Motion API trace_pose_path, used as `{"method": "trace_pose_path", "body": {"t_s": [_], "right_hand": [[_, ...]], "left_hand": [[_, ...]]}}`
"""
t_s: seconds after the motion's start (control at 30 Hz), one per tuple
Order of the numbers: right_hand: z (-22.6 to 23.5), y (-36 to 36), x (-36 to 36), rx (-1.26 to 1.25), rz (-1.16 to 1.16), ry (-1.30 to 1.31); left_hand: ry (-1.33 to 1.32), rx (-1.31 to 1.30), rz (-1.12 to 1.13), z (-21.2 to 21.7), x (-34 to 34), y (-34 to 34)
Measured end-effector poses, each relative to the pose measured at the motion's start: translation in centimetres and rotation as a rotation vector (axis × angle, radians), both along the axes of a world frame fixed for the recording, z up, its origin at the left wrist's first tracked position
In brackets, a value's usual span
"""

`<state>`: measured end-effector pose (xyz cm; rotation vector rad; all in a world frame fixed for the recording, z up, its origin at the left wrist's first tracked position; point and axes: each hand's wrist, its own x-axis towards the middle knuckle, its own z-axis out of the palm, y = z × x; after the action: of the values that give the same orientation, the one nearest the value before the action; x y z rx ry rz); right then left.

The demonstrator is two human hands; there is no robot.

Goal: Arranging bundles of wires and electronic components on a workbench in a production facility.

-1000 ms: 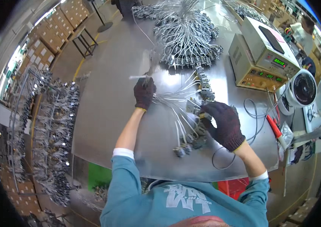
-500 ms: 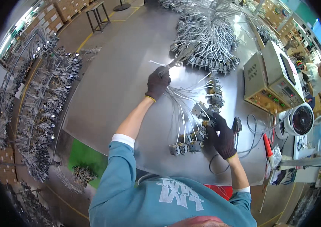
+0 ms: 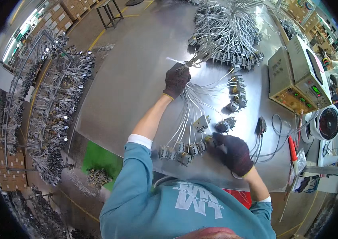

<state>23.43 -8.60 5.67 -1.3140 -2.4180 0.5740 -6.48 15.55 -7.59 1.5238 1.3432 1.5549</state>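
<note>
My left hand (image 3: pixel 177 81), in a dark knit glove, is closed around a bundle of thin white-grey cables (image 3: pixel 191 95). The cables fan out from it to small dark-grey connector blocks. One row of these blocks (image 3: pixel 183 151) curves along the near part of the metal table; another row (image 3: pixel 238 93) lies farther back. A single boxy block (image 3: pixel 202 124) and a darker block (image 3: pixel 225 125) sit between the rows. At the right end of the near row, my gloved right hand (image 3: pixel 234 154) has its fingertips closed on a connector block (image 3: pixel 209 140), partly hidden by them.
A large heap of cabled blocks (image 3: pixel 228 36) covers the table's far side. To the right stand a two-part test instrument (image 3: pixel 296 75), a black connector on leads (image 3: pixel 261 126), a red-handled tool (image 3: pixel 293 149) and a fan (image 3: pixel 328 122). Racks hung with cables (image 3: pixel 53 115) line the left.
My right hand has moved nearer and slightly left along the blocks. The near row has shifted left, spreading its cables. My left hand keeps its hold on the bundle. The whole view has shifted somewhat.
</note>
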Motion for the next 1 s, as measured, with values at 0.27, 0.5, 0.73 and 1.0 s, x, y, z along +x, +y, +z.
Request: {"method": "trace_pose_path", "body": {"t_s": [0.27,0.5,0.73,1.0], "right_hand": [[0.5,1.5,0.4,0.458,-0.249,-0.224],[-0.2,1.5,-2.1,0.124,-0.183,-0.147],[1.2,3.4,-5.3,0.058,-0.243,0.072],[1.4,3.7,-5.5,0.225,-0.144,0.348]], "left_hand": [[0.054,0.006,0.011,-1.3,-0.8,0.4],[0.01,-0.065,-0.034,0.5,0.0,-0.4],[0.009,-0.118,0.0,0.5,-0.4,-0.5],[-0.213,-0.192,-0.049,1.8,-0.3,-1.4]]}}
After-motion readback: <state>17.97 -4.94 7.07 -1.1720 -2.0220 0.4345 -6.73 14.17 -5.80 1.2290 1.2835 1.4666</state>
